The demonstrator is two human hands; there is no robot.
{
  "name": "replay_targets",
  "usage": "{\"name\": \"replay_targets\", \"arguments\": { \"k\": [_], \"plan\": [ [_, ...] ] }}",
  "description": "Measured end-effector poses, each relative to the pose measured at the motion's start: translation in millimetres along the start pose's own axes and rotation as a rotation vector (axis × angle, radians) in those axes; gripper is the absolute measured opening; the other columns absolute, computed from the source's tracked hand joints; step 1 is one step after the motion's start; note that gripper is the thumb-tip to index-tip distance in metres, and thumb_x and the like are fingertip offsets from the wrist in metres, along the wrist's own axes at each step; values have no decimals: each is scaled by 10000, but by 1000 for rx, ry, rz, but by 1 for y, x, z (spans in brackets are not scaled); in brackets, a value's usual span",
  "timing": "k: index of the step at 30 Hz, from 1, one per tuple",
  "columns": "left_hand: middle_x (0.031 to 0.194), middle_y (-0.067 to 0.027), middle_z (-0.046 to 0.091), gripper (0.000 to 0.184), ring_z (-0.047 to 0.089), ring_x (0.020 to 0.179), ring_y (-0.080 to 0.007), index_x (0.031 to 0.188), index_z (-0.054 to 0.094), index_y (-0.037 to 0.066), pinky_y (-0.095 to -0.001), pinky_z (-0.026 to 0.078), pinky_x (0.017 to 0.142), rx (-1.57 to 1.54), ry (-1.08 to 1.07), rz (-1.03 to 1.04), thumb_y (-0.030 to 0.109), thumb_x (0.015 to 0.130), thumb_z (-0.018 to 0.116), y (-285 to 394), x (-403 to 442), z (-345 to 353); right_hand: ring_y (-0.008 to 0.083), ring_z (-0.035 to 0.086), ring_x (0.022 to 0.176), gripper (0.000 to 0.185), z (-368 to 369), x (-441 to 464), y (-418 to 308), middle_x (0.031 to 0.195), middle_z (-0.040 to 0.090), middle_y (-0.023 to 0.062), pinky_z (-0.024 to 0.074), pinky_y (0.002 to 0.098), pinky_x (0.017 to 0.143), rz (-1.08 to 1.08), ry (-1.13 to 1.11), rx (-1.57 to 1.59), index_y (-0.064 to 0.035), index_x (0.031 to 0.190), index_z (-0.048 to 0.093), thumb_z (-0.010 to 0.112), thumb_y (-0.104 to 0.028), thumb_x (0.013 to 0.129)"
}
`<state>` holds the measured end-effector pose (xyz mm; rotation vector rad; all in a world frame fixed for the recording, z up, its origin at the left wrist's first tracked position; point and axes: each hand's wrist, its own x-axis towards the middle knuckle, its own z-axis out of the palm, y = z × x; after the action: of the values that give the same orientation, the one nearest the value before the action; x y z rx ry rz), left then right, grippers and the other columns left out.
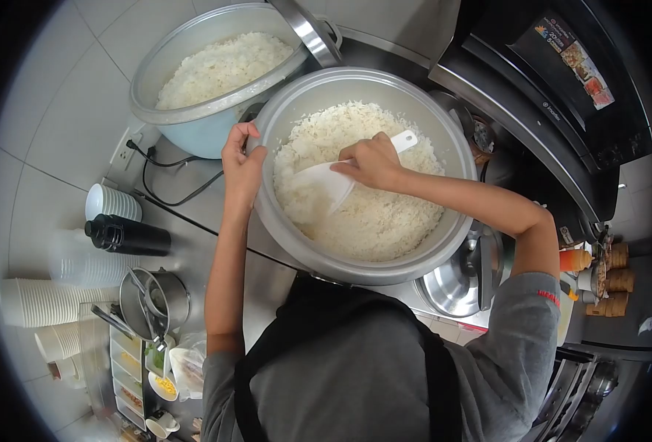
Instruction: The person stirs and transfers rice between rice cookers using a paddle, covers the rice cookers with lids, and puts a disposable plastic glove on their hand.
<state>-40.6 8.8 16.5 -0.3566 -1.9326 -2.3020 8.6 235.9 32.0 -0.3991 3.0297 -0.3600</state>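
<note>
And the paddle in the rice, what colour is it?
The paddle is white, best seen in the head view.

Black appliance (pixel 532 81): the brand reads "Imarflex", in small pale letters on its dark front.
Sticker (pixel 578 62) on the appliance: the same brand name sits at its upper end, in small print; below it I can make out the number "20", and under that what looks like a "5". The words around the numbers are too small to read from here.
Grey sleeve (pixel 523 324), right arm: red lettering (pixel 549 297) runs along the hem, too blurred to spell out.
Orange bottle (pixel 575 260): no wording legible.
Black tumbler (pixel 128 235): no lettering I can read.
</note>
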Motion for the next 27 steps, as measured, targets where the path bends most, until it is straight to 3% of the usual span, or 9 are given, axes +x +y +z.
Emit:
{"name": "replay_targets", "arguments": {
  "k": [9,10,13,15,18,22,27],
  "plan": [
    [953,-60,533,244,487,990,-158,865,472,43,-224,319,891,81,3,24,-111,675,477,-3,1,-3,199,541,643,207,-23,-51,-8,586,593,25,331,330,726,-136,220,6,-146,793,692,617,-334,836],
    [977,-66,535,245,487,1006,-162,887,486,40,-232,323,902,76,-8,29,-103,687,492,-5,2,-4,210,564,616,237,-27,-57,-5,589,604,51,378,336,689,-107,191,17,-125,814,697,624,-349,833],
    [1086,-89,528,272,480,1065,-176,986,519,32,-259,326,942,116,-13,83,-73,735,531,-4,3,-8,252,626,752,275,-41,-63,4,677,653,69,449,373,690,264,-109,213,-126,853,706,603,-381,840],
    [1208,-114,501,325,466,1123,-188,1098,529,25,-280,320,978,213,27,169,-47,782,550,2,3,-8,288,643,753,320,-47,-62,17,704,665,93,484,381,677,245,-40,182,-97,887,698,595,-397,842],
    [1351,-105,435,399,399,1237,-213,1297,459,74,-320,304,1021,51,40,75,100,903,519,39,-3,-5,263,643,642,338,-64,-60,30,640,644,85,478,358,650,253,9,254,-76,889,692,585,-394,851],
    [1387,-113,390,445,383,1257,-214,1336,386,14,-324,293,1035,-352,-28,-117,220,948,457,65,-15,7,141,564,496,341,-93,-57,31,544,566,47,437,289,552,305,0,358,-67,868,695,591,-392,860],
    [1381,-126,387,505,388,1248,-238,1346,336,-16,-350,306,1035,-771,-116,-383,310,965,404,62,-18,12,113,521,473,364,-109,-48,24,500,515,32,408,285,511,273,27,386,-29,782,670,588,-372,869]
  ]
}}
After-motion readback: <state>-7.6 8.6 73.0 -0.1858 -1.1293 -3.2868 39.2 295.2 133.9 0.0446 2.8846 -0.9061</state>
